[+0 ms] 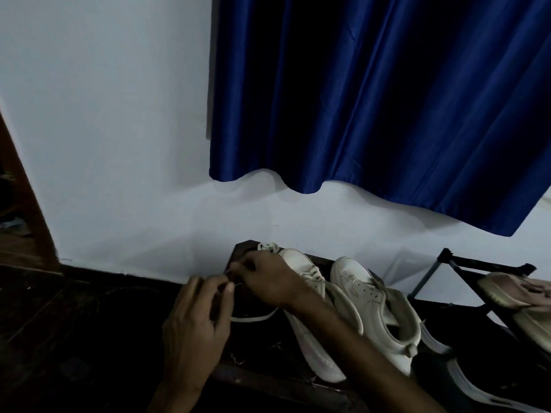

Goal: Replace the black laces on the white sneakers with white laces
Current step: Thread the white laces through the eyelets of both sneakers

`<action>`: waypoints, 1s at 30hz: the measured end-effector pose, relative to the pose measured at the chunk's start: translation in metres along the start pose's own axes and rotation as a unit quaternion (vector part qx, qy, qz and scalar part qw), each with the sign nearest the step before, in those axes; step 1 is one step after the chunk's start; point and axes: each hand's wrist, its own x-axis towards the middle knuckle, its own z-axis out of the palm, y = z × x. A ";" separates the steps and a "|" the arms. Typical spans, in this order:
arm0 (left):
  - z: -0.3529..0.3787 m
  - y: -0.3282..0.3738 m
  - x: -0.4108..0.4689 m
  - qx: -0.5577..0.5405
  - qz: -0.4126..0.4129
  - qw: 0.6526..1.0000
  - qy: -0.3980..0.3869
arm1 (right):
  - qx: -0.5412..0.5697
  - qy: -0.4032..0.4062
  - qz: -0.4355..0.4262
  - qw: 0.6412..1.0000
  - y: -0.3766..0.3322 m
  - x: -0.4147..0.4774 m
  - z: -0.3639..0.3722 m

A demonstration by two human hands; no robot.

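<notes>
On the dark counter (268, 350), beneath a blue curtain (372, 99), the left white sneaker (313, 350) and the right white sneaker (366, 293) lie side by side. The right hand (265, 281) reaches across the left sneaker's toe and meets the left hand (193, 329). Both pinch a white lace (253, 318) whose slack trails back to that sneaker. A bundled white lace (268, 246) sits by its toe.

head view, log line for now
left hand: pinches white lace | right hand: pinches lace too | sneaker under right arm: white-laced | second sneaker: no lace seen
</notes>
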 end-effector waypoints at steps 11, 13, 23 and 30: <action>-0.004 0.008 0.077 -0.472 -0.454 0.746 -0.120 | 0.196 0.080 -0.042 0.976 -0.017 -0.018 -0.018; -0.013 -0.003 0.112 -0.550 -0.500 0.661 -0.102 | 0.150 0.052 -0.041 0.986 -0.007 -0.029 -0.009; -0.040 -0.025 0.209 -0.517 -0.410 0.751 -0.005 | 0.035 0.032 -0.002 0.999 0.025 -0.046 0.012; -0.014 0.033 0.138 -0.309 -0.246 0.892 -0.218 | -0.048 0.196 -0.022 0.979 0.041 -0.058 -0.047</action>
